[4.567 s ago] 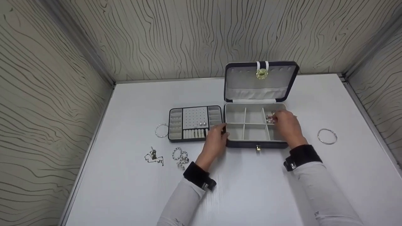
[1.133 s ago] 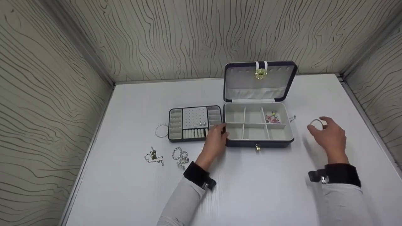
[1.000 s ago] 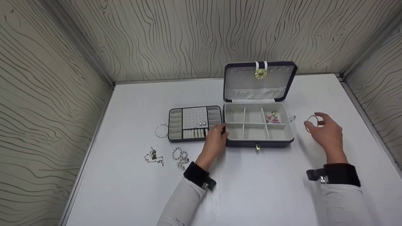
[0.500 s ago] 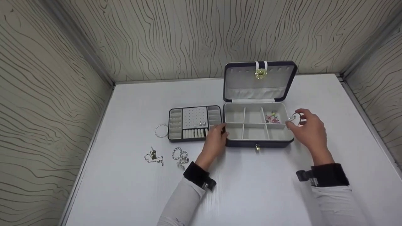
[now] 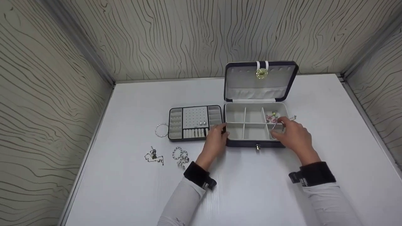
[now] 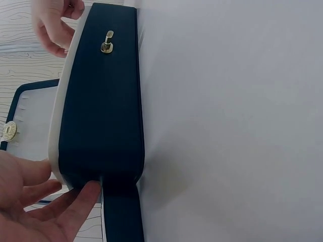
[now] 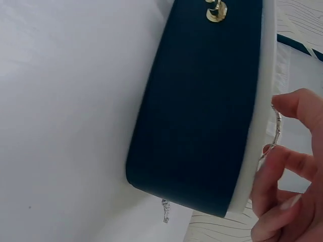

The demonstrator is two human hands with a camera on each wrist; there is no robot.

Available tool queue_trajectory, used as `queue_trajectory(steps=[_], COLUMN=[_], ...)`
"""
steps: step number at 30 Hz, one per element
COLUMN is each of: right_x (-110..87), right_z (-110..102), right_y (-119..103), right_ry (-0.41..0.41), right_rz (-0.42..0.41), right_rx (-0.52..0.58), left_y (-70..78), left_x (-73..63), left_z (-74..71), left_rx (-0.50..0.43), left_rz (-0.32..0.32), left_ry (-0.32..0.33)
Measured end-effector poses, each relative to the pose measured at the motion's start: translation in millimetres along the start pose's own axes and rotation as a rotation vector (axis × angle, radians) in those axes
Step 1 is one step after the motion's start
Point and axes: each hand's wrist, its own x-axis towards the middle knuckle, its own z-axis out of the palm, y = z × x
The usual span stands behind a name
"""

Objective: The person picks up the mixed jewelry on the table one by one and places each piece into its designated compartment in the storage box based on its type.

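Note:
In the head view, a navy jewelry box stands with its lid raised and pale compartments showing. My right hand pinches a thin silver bracelet between thumb and fingers, over the front right compartment. The right wrist view shows the bracelet upright just past the box's cream rim. Pink jewelry lies in the back right compartment. My left hand rests its fingers against the left side of the box near the front corner. In the left wrist view, its fingertips touch the side and rim.
A navy-edged tray with pearl earrings and ring rolls stands left of the box. A beaded bracelet, a gold-toned chain and a pearl strand lie on the white table. A small sparkly piece lies right of the box.
The right hand left the back right compartment, took up the bracelet on the table's right side and carried it left over the box. The left hand has stayed at the box.

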Motion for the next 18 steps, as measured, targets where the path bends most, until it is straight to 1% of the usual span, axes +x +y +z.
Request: queue_trajectory(steps=[7,18], right_x=[1.6,5.9], right_z=[2.2,4.0], right_y=[-0.5,-3.2], right_ry=[-0.05,-0.117], right_rz=[0.01,0.015], right_rx=[-0.052,-0.102], left_y=[0.1,-0.3], left_x=[1.5,1.3], left_z=[0.7,1.0], left_rx=[-0.003,0.008], left_rz=[0.028,0.018], left_ry=[0.015,0.011])
